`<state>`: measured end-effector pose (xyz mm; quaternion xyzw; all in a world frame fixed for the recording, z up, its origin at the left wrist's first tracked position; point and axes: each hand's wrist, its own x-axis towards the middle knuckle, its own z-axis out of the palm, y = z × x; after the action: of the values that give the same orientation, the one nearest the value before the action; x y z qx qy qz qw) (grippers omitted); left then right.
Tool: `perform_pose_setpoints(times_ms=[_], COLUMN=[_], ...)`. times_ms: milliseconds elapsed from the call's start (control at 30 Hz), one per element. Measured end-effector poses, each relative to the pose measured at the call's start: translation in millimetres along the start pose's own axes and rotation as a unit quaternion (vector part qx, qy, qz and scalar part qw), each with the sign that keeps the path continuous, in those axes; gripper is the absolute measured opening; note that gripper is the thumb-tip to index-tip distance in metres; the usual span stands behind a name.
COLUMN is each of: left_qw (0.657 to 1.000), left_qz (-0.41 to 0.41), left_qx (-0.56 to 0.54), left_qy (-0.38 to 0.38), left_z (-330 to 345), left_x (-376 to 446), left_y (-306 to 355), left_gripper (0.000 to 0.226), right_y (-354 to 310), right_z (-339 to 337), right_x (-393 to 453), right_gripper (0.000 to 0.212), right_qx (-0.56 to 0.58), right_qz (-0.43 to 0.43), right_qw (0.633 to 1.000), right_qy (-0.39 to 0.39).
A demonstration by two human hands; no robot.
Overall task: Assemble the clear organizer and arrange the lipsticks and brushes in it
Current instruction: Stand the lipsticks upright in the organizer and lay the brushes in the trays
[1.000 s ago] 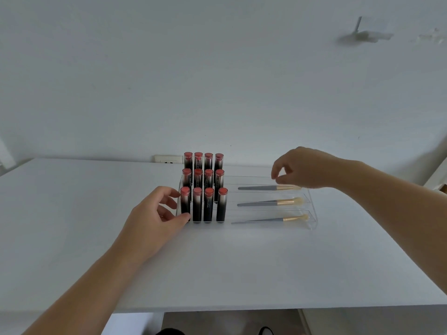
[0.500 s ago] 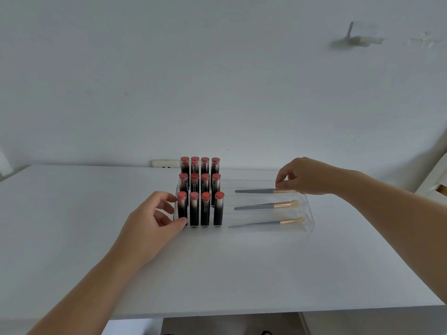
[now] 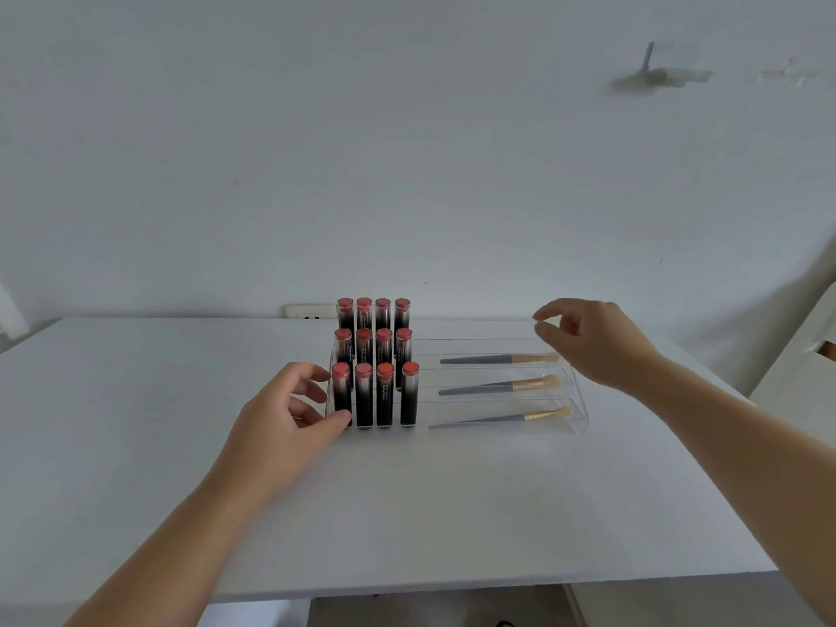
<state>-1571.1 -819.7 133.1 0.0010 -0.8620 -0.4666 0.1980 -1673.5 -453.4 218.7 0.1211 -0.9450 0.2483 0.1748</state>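
Two bare forearms reach forward from the bottom corners over a white desk (image 3: 407, 504). The left hand (image 3: 280, 418) rests at the front left corner of a clear organizer (image 3: 581, 416), its thumb touching the base by the nearest lipstick and its fingers loosely curled beside the left wall; whether the fingers actually grip the plastic cannot be told.

The clear organizer sits near the middle of the desk, slightly toward the far edge, stepped in three tiers that rise toward the back. Its left part holds twelve lipsticks (image 3: 384, 395) standing upright in three rows of four, each with a dark tube and a red top. Its right part has three long trays, one per tier, and each tray holds one brush lying on its side, grey handle to the left and pale bristles to the right: the front brush (image 3: 502, 418), the middle brush (image 3: 497, 387) and the back brush (image 3: 493, 359).

The right hand (image 3: 592, 341) hovers above the right end of the back tray, just over the back brush's bristles, with thumb and forefinger close together but a small gap between them and nothing held.

Beyond the desk rises a plain white wall (image 3: 407, 151) with a socket plate (image 3: 310, 310) at the desk's far edge.
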Motion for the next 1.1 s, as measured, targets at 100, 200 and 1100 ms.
perform_pose_setpoints(times_ms=[100, 200, 1100], left_qw=[1.000, 1.000, 0.996], left_qz=[-0.007, -0.013, -0.019], left_qx=[-0.014, -0.019, 0.062], left_qy=[0.004, 0.002, -0.062], left_z=[-0.6, -3.9, -1.5], left_x=[0.8, 2.3, 16.3], left_y=[-1.3, -3.2, -6.0], left_gripper=[0.045, 0.061, 0.041], right_y=[10.6, 16.7, 19.2], right_z=[13.6, 27.4, 35.2], right_x=[-24.2, -51.2, -80.7], right_gripper=[0.020, 0.033, 0.034], right_qx=[0.075, 0.162, 0.217], right_qz=[0.065, 0.138, 0.148], right_qw=[0.990, 0.970, 0.964], right_qy=[0.097, 0.117, 0.027])
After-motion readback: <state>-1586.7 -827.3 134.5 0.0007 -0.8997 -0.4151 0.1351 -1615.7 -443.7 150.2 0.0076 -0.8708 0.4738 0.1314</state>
